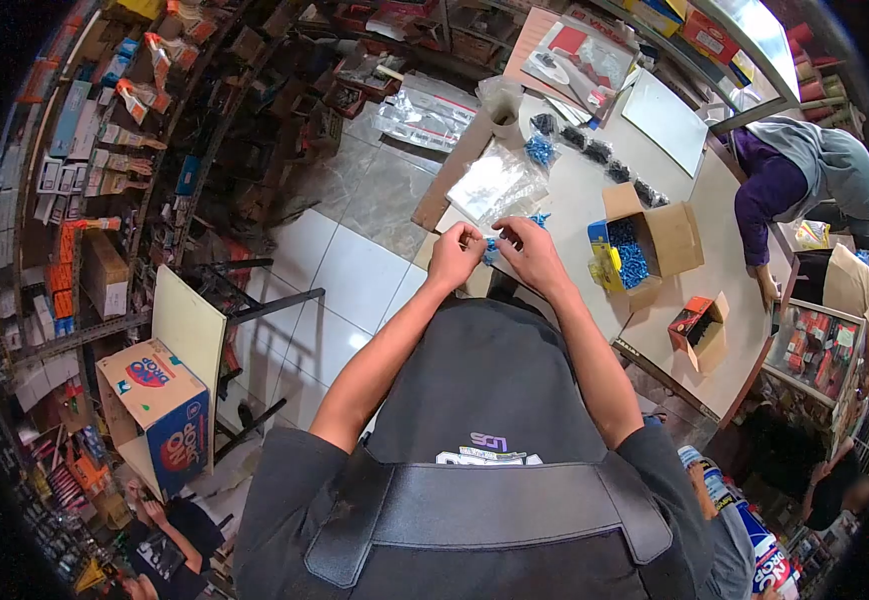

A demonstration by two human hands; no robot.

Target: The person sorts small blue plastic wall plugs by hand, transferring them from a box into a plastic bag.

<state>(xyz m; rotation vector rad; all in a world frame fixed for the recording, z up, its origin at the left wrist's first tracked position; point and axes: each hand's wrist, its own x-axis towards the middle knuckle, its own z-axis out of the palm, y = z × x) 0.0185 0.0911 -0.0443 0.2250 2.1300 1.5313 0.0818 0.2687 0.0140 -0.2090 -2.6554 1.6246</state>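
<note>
My left hand (457, 256) is closed at the table's near edge, thumb and fingers pinched together on something too small to make out. Just to its right, my right hand (533, 256) has its fingers bent inward and closed, and what they grip is hidden. Small blue plastic pieces, like wall plugs (492, 248), show between the two hands, with a few more beyond the right one. Clear plastic bags (493, 185) lie just past my fingertips. An open cardboard box (677, 240) to the right holds many blue plugs (630, 255).
On the table (580, 205) are a bag of blue plugs (540, 150), several black packs (600, 150), a white board (665, 120) and a small open box (697, 332). A person in a purple sleeve (755, 215) leans in from the right. Stocked shelves (75, 180) line the left.
</note>
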